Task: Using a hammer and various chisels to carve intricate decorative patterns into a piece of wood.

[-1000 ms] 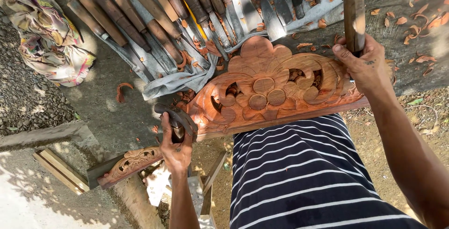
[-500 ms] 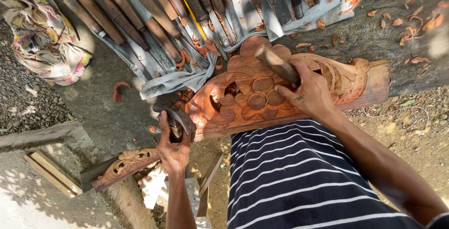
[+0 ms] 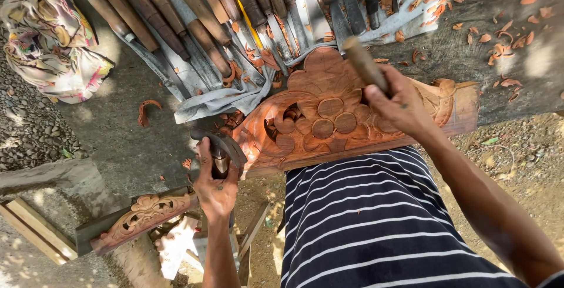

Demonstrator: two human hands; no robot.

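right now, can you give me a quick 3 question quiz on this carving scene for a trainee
1. True or false: the right hand grips a wooden handle over the carved wooden panel.
2. Where does the row of wooden-handled chisels lie? A) on a grey cloth beyond the panel B) on the striped shirt C) on the gravel
3. Fill in: the left hand holds a dark tool at the panel's ____ end.

Key: 1 true; 2 A; 3 left
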